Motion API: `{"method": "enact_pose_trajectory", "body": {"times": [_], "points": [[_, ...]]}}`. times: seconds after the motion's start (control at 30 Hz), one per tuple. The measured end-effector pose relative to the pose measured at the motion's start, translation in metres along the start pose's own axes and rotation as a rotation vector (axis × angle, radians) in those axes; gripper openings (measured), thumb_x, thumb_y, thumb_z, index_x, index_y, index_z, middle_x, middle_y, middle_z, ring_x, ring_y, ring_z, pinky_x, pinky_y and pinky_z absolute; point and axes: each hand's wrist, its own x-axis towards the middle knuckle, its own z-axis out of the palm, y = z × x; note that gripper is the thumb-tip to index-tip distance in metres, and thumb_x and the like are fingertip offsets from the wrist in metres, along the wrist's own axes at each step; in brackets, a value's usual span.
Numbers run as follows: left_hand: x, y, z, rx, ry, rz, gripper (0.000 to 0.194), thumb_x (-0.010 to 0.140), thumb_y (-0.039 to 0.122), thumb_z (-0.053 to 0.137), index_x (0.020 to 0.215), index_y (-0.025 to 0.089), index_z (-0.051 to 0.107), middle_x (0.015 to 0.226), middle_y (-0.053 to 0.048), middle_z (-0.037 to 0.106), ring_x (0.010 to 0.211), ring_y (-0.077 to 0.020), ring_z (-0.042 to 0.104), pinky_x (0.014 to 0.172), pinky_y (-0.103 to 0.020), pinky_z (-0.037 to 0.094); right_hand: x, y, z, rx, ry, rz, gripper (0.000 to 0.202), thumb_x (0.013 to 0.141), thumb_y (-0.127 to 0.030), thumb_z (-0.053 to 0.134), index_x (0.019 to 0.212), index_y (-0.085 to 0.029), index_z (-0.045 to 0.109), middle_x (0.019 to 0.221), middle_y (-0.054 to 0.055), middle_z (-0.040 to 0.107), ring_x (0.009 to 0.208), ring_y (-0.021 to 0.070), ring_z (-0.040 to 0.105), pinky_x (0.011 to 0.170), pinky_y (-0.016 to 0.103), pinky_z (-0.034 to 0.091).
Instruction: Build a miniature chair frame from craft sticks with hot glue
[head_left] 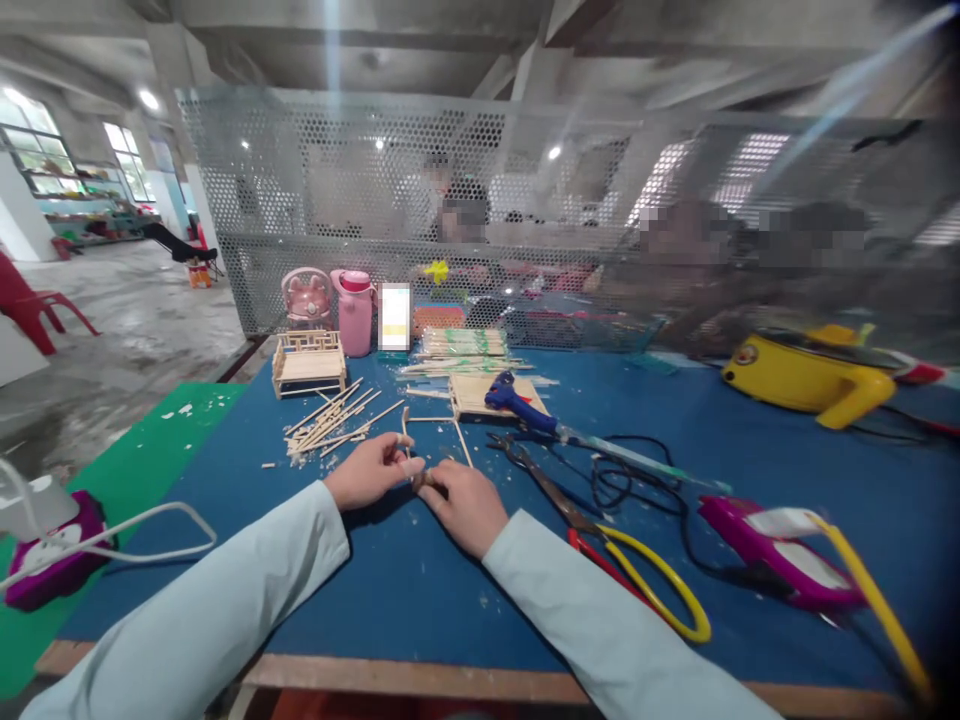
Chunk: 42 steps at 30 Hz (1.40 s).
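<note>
Over the middle of the blue table, my left hand (373, 472) pinches the left side of a frame of thin wooden sticks (431, 420). My right hand (466, 503) has its fingers closed at the frame's near corner, touching the left fingertips; what exactly lies between them is hidden. Loose wooden sticks (334, 422) lie in a pile beyond my left hand. Behind the pile stands a small piece of furniture built from sticks (309, 368). A blue glue gun (517, 400) rests on a flat wooden stick panel (474, 394) beyond the frame.
Large scissors (577, 520) with red and yellow handles lie right of my right hand, beside a black cable (686, 510). Purple power strips (780, 560) sit at both sides. At the back are a pink bottle (355, 315), bagged sticks (461, 345), a yellow pot (802, 375) and a perforated screen (300, 180).
</note>
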Motion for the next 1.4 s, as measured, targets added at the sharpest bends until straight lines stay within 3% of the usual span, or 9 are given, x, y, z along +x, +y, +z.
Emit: {"method": "enact_pose_trajectory", "body": {"times": [0.27, 0.47, 0.67, 0.93, 1.4], "points": [[-0.005, 0.001, 0.002, -0.075, -0.035, -0.029, 0.049, 0.063, 0.035, 0.069, 0.101, 0.012, 0.048, 0.076, 0.002, 0.050, 0.064, -0.0083, 0.046, 0.064, -0.025, 0.038, -0.004, 0.000, 0.004, -0.040, 0.031, -0.019, 0.019, 0.083, -0.024, 0.050, 0.071, -0.020, 0.064, 0.073, 0.003, 0.061, 0.071, 0.0138, 0.055, 0.061, 0.024, 0.036], [0.000, 0.000, -0.001, -0.117, 0.019, -0.039, 0.037, 0.069, 0.035, 0.062, 0.095, 0.011, 0.052, 0.068, 0.002, 0.052, 0.061, -0.0080, 0.045, 0.061, -0.023, 0.036, -0.003, 0.000, 0.004, 0.001, 0.019, -0.016, 0.016, 0.081, -0.027, 0.052, 0.077, -0.020, 0.066, 0.077, 0.004, 0.063, 0.075, 0.0148, 0.057, 0.066, 0.024, 0.038], [0.001, 0.002, -0.002, -0.031, 0.032, -0.053, 0.037, 0.069, 0.032, 0.060, 0.098, 0.010, 0.053, 0.065, 0.003, 0.051, 0.056, -0.0072, 0.044, 0.056, -0.021, 0.034, 0.001, 0.000, 0.005, 0.031, 0.030, -0.009, 0.016, 0.079, -0.027, 0.054, 0.074, -0.019, 0.067, 0.070, 0.003, 0.062, 0.064, 0.0125, 0.054, 0.063, 0.024, 0.037], [0.003, 0.007, 0.000, 0.118, 0.063, 0.031, 0.039, 0.063, 0.021, 0.064, 0.100, 0.010, 0.053, 0.062, 0.006, 0.049, 0.054, -0.0073, 0.044, 0.057, -0.022, 0.036, 0.003, 0.001, 0.006, -0.019, 0.062, -0.031, 0.020, 0.079, -0.028, 0.054, 0.066, -0.017, 0.065, 0.065, 0.002, 0.058, 0.058, 0.0108, 0.049, 0.058, 0.023, 0.034], [0.002, 0.004, -0.002, 0.045, 0.045, 0.009, 0.043, 0.061, 0.029, 0.068, 0.098, 0.011, 0.054, 0.066, 0.005, 0.049, 0.059, -0.0077, 0.045, 0.060, -0.022, 0.036, 0.002, 0.000, 0.005, -0.028, 0.038, 0.003, 0.019, 0.080, -0.028, 0.052, 0.070, -0.019, 0.066, 0.072, 0.003, 0.062, 0.067, 0.0133, 0.054, 0.060, 0.025, 0.035]]}}
